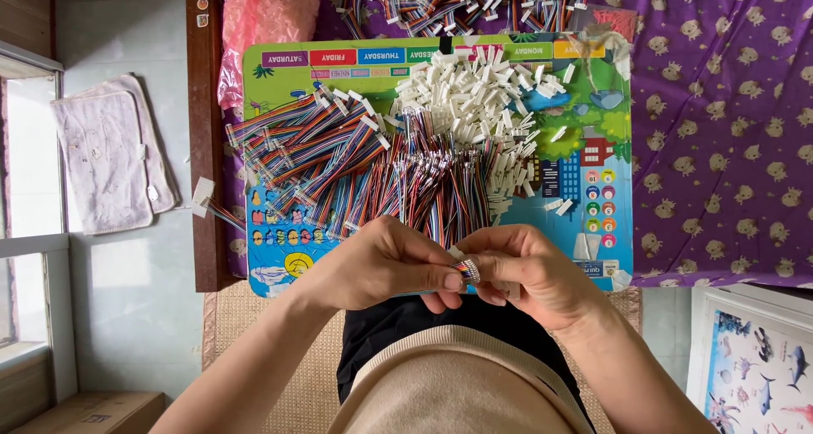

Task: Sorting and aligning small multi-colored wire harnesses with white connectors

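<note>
Both hands, left hand (385, 265) and right hand (529, 269), pinch a ribbon cable end (467, 270) together above the lap, where a loose grip could bend its tiny wire tips.

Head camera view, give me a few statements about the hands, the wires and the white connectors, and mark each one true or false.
1. Both hands meet on one short multicoloured ribbon cable. True: the left hand and right hand pinch it between their fingertips.
2. The white connectors sit in a metal bowl. False: they lie in a loose heap on the colourful picture board.
3. Loose ribbon cables are piled on the board to the left of the white heap. True.
4. The cloth under the board is plain white. False: the cloth is purple with a small repeated pattern.
5. The right hand rests flat on the board. False: it is raised in front of the board, gripping the cable.
</note>
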